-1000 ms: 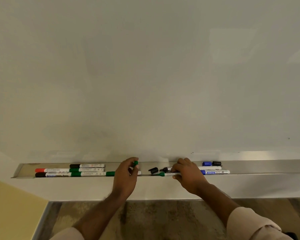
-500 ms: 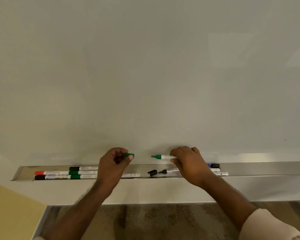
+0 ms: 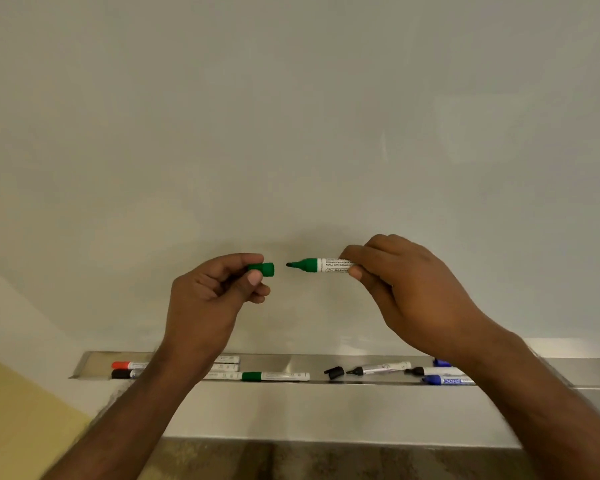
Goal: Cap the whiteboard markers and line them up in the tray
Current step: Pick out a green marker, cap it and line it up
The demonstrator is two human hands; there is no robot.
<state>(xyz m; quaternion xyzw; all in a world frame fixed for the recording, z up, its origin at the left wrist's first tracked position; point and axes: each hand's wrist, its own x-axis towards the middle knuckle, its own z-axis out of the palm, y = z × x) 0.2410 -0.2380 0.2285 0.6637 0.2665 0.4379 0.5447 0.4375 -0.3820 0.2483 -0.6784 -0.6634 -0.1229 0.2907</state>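
Observation:
My left hand (image 3: 212, 292) pinches a green cap (image 3: 264, 269) with its open end facing right. My right hand (image 3: 409, 289) grips an uncapped green marker (image 3: 321, 265) level, tip pointing left at the cap, a small gap between them. Both are held in front of the whiteboard, well above the metal tray (image 3: 378, 396). In the tray lie capped markers at the left: a red-capped marker (image 3: 127, 365), a black-capped marker (image 3: 122, 374) and a green-capped marker (image 3: 274, 376). To the right lie a loose black cap (image 3: 335, 372), an uncapped black marker (image 3: 381, 368), another uncapped marker (image 3: 433, 371) and a blue marker (image 3: 447, 380).
The whiteboard (image 3: 291, 116) fills the upper view. A yellow wall (image 3: 21, 420) sits at the lower left. My left forearm hides part of the markers at the tray's left; my right forearm covers the tray's right part.
Both hands rose from the tray to in front of the board. The right hand lifted the green marker and the left brought the green cap level with its tip.

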